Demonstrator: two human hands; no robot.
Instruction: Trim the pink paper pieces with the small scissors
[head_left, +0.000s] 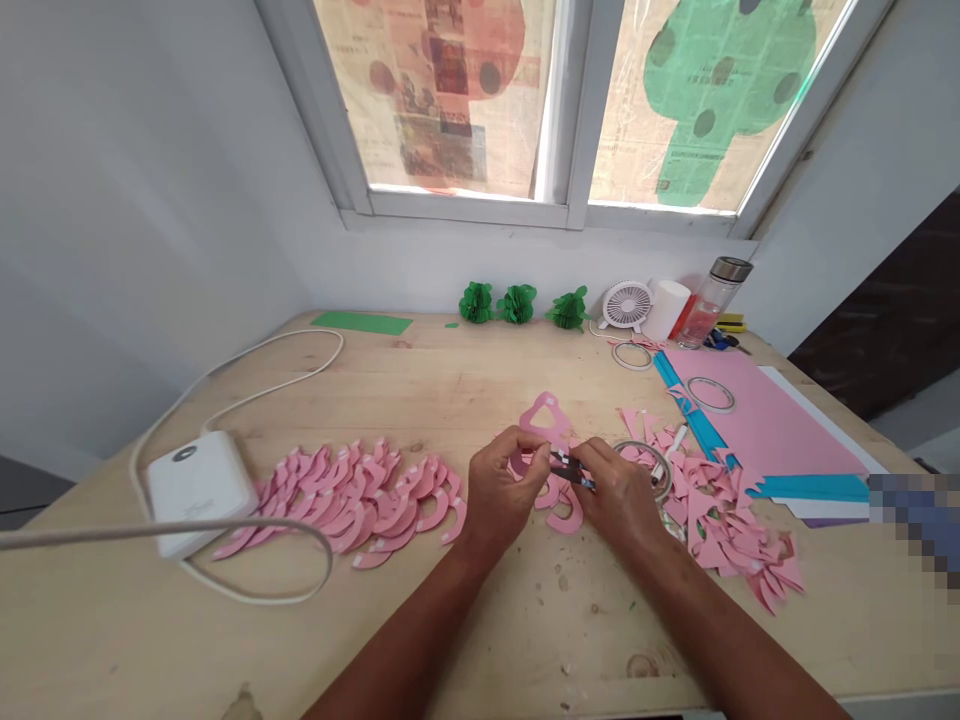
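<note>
My right hand [619, 500] grips small dark-bladed scissors [566, 466], with a bit of blue showing near the fingers. Their blades reach to the fingertips of my left hand [504, 490], which is closed in a pinch. A small whitish bit shows at those fingertips, too small to name. Just beyond the hands lies a pink paper cutout with a hole [546, 412] and a small white patch. Under and between the hands are curved pink paper pieces [566, 515], partly hidden by the fingers.
Left of the hands spreads a pile of curved pink pieces [375, 500], near a white corded box [199, 485]. Pink scraps [720, 510] and pink sheets [780, 415] lie right. Along the back are green paper pompoms [516, 304], a fan [627, 304] and a bottle [712, 305].
</note>
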